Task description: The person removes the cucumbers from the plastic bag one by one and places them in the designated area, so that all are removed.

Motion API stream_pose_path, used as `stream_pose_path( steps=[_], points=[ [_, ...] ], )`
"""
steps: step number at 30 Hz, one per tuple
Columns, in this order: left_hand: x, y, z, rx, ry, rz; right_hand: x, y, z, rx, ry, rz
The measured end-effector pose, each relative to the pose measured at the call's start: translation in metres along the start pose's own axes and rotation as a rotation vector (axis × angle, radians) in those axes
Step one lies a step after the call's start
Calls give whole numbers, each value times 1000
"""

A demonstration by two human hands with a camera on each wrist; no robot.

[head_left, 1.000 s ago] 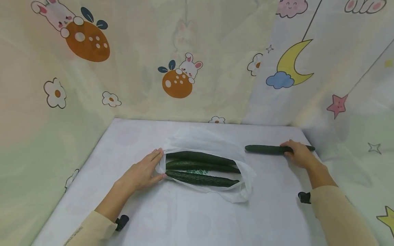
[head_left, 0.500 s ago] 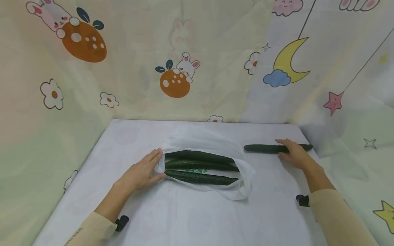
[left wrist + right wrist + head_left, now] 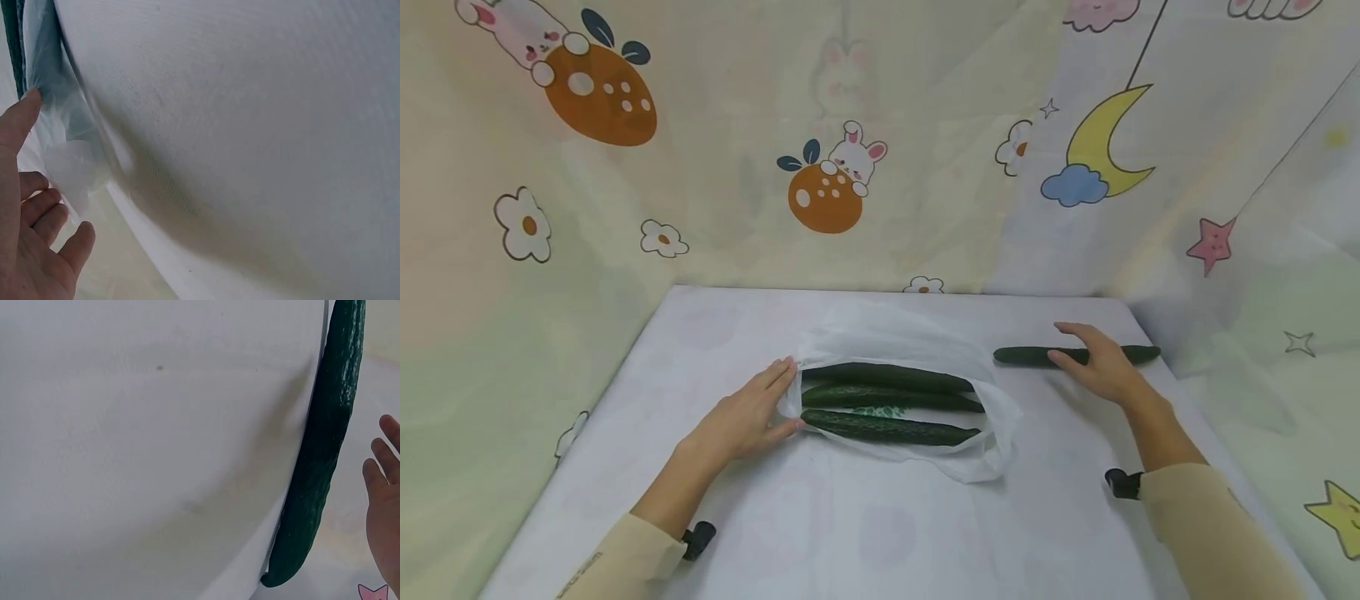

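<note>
In the head view a white plastic bag (image 3: 880,333) lies on the table with three cucumbers in its opening: a back one (image 3: 887,377), a middle one (image 3: 895,398) and a front one (image 3: 887,427). My left hand (image 3: 745,421) touches the bag's left edge with thumb and fingers spread apart. The left wrist view shows this hand (image 3: 31,244) against the thin plastic (image 3: 72,162). To the bag's right lies a loose cucumber (image 3: 1026,357). My right hand (image 3: 1101,367) is over its middle, thumb and fingers spread; in the right wrist view the fingers stand apart from the cucumber (image 3: 322,444).
The table (image 3: 887,533) has a white cover, and cloth walls (image 3: 730,183) with printed cartoons rise behind it and at both sides. The loose cucumber's right end reaches near the table's right edge.
My right hand has moved left along the loose cucumber, and its fingers have spread off it. The cucumber stays where it lay. My left hand keeps its place at the bag.
</note>
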State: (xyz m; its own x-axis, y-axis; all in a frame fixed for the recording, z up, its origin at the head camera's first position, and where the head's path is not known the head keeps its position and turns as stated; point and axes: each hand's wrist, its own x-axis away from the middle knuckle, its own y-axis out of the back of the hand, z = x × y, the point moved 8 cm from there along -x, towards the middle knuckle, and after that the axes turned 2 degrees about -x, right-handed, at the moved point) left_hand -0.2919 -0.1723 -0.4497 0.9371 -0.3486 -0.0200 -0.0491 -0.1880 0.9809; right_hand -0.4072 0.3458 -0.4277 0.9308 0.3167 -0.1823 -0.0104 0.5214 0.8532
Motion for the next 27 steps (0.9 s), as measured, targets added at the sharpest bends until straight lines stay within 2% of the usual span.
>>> stream_pose_path(
  steps=[9, 17, 27],
  points=[
    [-4, -2, -2, 35, -8, 1, 3, 6, 16, -15, 79, -53],
    [-3, 0, 1, 47, 27, -17, -2, 4, 34, 0, 130, -34],
    [-7, -2, -1, 49, -2, -21, 7, 7, 66, 3, 212, -56]
  ],
)
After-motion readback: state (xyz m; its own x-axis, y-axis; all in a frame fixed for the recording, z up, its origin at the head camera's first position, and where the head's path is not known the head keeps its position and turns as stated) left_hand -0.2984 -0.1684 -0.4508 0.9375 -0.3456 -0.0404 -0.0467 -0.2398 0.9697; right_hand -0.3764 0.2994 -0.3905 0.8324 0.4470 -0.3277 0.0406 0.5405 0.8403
